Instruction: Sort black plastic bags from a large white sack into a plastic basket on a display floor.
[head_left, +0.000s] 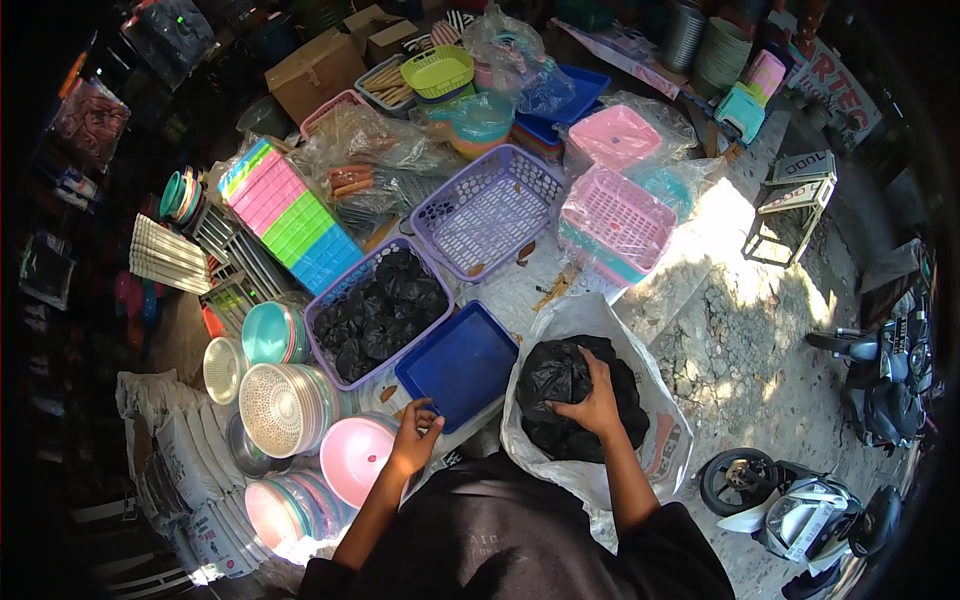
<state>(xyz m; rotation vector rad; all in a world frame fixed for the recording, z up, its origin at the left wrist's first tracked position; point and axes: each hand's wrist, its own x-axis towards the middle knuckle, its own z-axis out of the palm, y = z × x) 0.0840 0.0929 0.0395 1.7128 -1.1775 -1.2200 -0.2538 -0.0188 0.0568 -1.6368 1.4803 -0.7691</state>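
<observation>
My right hand (592, 396) reaches into an open white woven sack (667, 390), its thumb and fingers spread around a black plastic bag bundle (553, 375). More black bundles lie under it in the sack. At the near edge of an empty blue plastic tray (459, 364) is my left hand (420, 433), fingers curled and nothing seen in it; whether it touches the rim I cannot tell. Beyond the tray's left side, a purple perforated basket (442, 315) holds several black bundles (390, 315). Another purple basket (487, 214) stands farther off, with a dry leaf by its near end.
Stacked basins (356, 457) and colanders (277, 409) stand at left, near colourful stacked plastic containers (289, 217). Pink baskets (619, 217) in clear plastic are ahead to the right. Motorcycles (802, 517) and a metal stand (795, 202) are on the right-hand ground.
</observation>
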